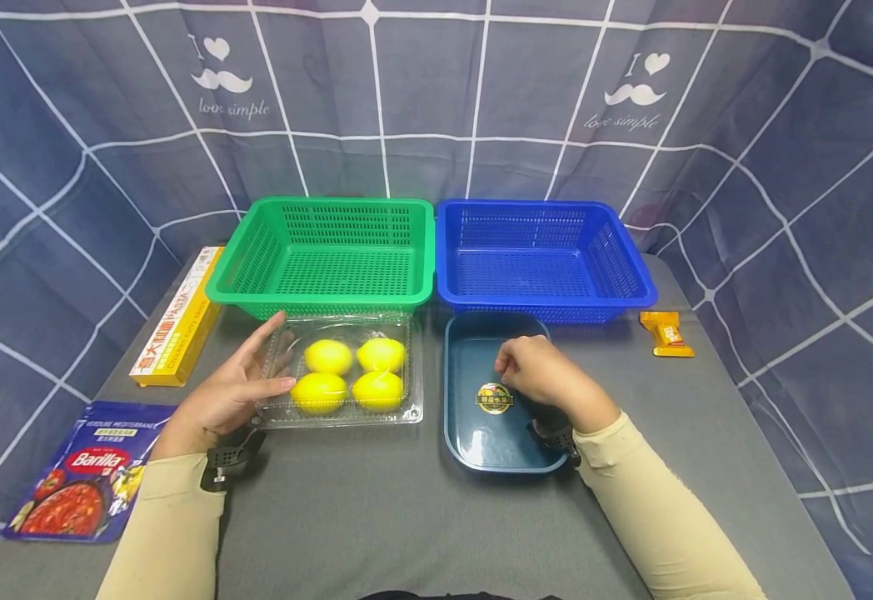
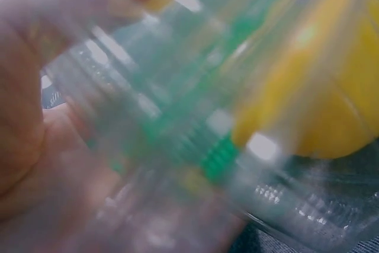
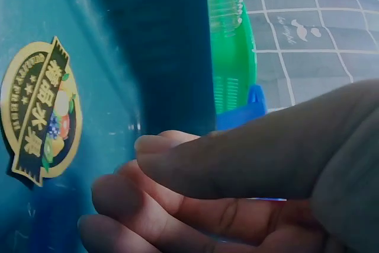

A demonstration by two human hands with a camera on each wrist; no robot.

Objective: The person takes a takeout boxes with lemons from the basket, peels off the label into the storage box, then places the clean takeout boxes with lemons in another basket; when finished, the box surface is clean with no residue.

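A clear plastic clamshell box (image 1: 339, 414) with several lemons (image 1: 327, 357) inside is just in front of the green basket. My left hand (image 1: 230, 387) grips its left side, thumb over the top and other fingers seen through the plastic; in the left wrist view the box is blurred, one lemon (image 2: 331, 81) at the right. A dark teal tray (image 1: 481, 446) stands right of the box, a black-and-gold fruit label (image 1: 494, 399) on its bottom. Over the tray, just above the label, is my right hand (image 1: 537, 371), fingers curled and thumb near the index finger, nothing visible between them.
Behind stand a green basket (image 1: 316, 300) and a blue basket (image 1: 549, 302), side by side. At left lie a pasta box (image 1: 177, 321) and a blue Barilla pouch (image 1: 92, 471). A small orange packet (image 1: 665, 333) lies at right. Grid-patterned curtains (image 1: 436, 100) enclose the table.
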